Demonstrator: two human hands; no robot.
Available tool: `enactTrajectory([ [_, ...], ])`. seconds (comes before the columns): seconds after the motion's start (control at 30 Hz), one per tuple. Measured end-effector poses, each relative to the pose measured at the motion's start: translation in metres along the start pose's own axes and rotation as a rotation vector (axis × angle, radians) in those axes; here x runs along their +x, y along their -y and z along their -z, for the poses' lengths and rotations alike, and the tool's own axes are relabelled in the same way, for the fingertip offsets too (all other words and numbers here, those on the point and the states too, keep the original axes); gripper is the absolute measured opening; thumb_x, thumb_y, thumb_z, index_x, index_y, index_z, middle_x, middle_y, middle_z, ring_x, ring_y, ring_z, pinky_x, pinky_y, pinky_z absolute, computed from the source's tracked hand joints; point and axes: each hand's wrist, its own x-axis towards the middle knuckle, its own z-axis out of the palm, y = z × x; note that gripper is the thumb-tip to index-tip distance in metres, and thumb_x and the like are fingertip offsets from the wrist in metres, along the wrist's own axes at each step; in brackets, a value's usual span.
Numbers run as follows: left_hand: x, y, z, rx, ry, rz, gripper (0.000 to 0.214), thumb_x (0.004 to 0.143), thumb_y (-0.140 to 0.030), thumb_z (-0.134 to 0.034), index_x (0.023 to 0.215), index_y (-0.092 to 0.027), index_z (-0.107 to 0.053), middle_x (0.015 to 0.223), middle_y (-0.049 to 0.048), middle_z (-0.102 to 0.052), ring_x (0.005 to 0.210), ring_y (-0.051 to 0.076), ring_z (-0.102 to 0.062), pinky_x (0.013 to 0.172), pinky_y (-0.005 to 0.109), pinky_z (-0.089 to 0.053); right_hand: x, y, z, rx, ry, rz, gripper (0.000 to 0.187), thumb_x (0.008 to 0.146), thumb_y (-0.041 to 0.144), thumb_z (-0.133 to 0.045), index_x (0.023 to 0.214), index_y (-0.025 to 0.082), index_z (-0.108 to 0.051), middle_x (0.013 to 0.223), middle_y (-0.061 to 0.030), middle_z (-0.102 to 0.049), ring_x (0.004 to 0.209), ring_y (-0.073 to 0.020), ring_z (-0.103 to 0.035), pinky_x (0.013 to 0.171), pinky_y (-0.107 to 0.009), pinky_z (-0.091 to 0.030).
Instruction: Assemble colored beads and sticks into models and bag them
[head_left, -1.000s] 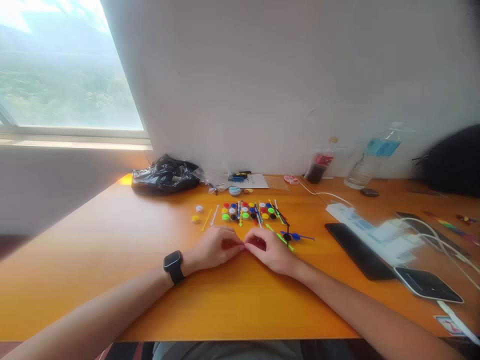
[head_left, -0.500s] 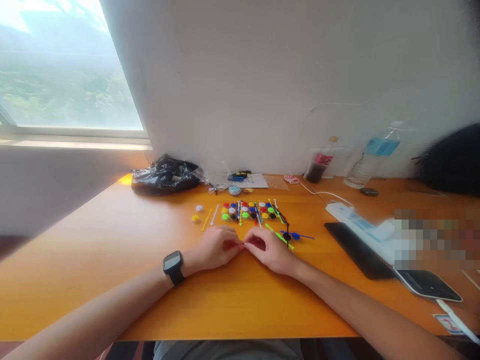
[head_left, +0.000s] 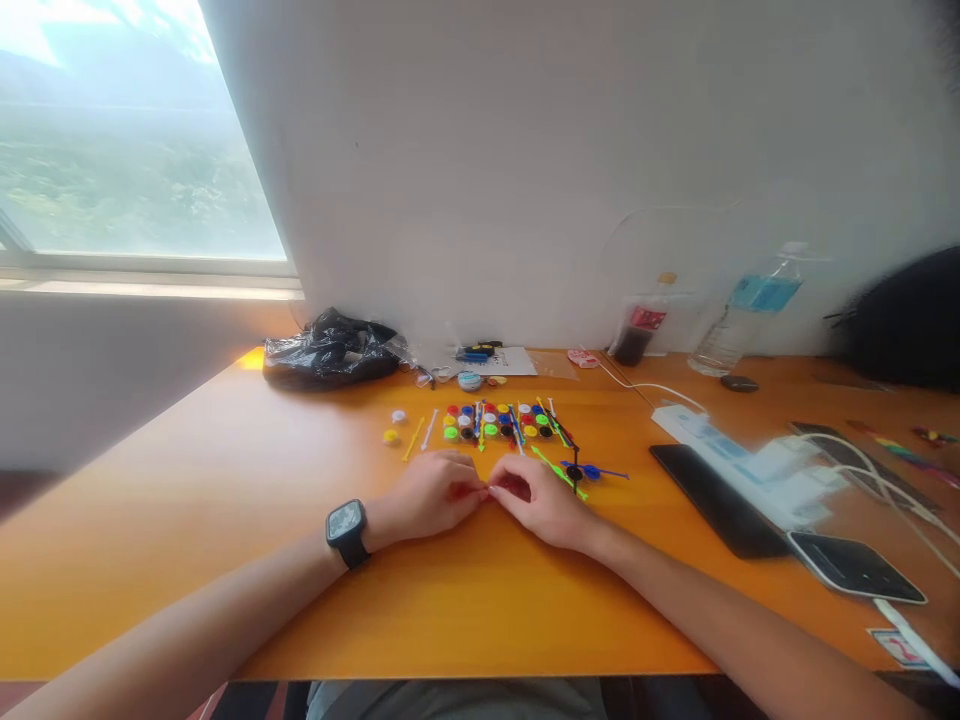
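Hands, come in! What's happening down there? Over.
Left hand, right hand: fingertips meeting, any held piece unclear. Colored discs grouped just beyond. Green arrow lying close to right hand.

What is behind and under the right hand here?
Behind the right hand, small colored discs and slim arrows, including a green arrow, lie on the table. Whatever is under the hand is covered; whether it pinches anything cannot be told.

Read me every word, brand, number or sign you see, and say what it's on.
No text is readable here.
Watch face: too small to read.
Red bottle label: blurred.
Blue bottle label: blurred.
White paper: marks too small to read.
Small card: mark blurred.
White-edged phone: faint marks, unreadable.
Round pale item: too small.
Coloured discs: no lettering visible.
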Motion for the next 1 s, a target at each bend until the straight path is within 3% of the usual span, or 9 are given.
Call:
enactTrajectory([
  [0.47,-0.001,0.002,-0.004,0.006,-0.004,-0.028,0.02,0.099,-0.026,-0.061,0.083,-0.021,-0.073,0.08,0.0029,-0.067,0.077,0.016,-0.062,0.068,0.027,-0.046,-0.002,-0.001,-0.001,-0.046,0.013,0.027,0.01,0.094,0.019,-0.062,0.084,0.02,-0.065,0.08,-0.001,-0.065,0.073,-0.0165,-0.057,0.067,-0.029,-0.045],
  [0.63,-0.002,-0.002,-0.002,-0.045,-0.031,-0.003,0.014,0.098,-0.026,-0.061,0.089,-0.021,-0.07,0.088,0.0042,-0.07,0.081,0.017,-0.064,0.073,0.028,-0.049,-0.003,0.012,0.008,-0.116,-0.161,0.184,0.008,0.098,0.022,-0.061,0.099,0.023,-0.069,0.101,-0.0065,-0.07,0.101,-0.024,-0.062,0.096,-0.041,-0.048],
  [0.7,-0.002,-0.003,-0.001,-0.054,-0.024,0.012,0.013,0.098,-0.028,-0.061,0.09,-0.022,-0.069,0.088,0.0042,-0.07,0.081,0.018,-0.064,0.073,0.029,-0.05,-0.003,0.015,0.012,-0.131,-0.234,0.204,0.011,0.1,0.025,-0.059,0.103,0.023,-0.069,0.104,-0.0082,-0.072,0.104,-0.0264,-0.063,0.099,-0.045,-0.049],
  [0.9,-0.004,-0.005,0.005,-0.072,-0.097,0.075,0.017,0.103,-0.036,-0.056,0.102,-0.022,-0.066,0.1,0.006,-0.071,0.093,0.021,-0.064,0.083,0.033,-0.051,-0.007,0.012,0.014,-0.144,-0.282,0.085,0.024,0.104,0.035,-0.055,0.121,0.024,-0.068,0.114,-0.0113,-0.07,0.109,-0.0276,-0.065,0.101,-0.044,-0.051],
  [1.0,-0.004,-0.006,0.008,-0.096,-0.148,0.098,0.021,0.107,-0.034,-0.048,0.11,-0.023,-0.065,0.108,0.0065,-0.07,0.101,0.022,-0.064,0.093,0.037,-0.05,-0.009,0.012,0.015,-0.108,-0.214,0.01,0.03,0.107,0.042,-0.049,0.109,0.022,-0.071,0.093,-0.0065,-0.069,0.085,-0.0224,-0.066,0.084,-0.036,-0.052],
])
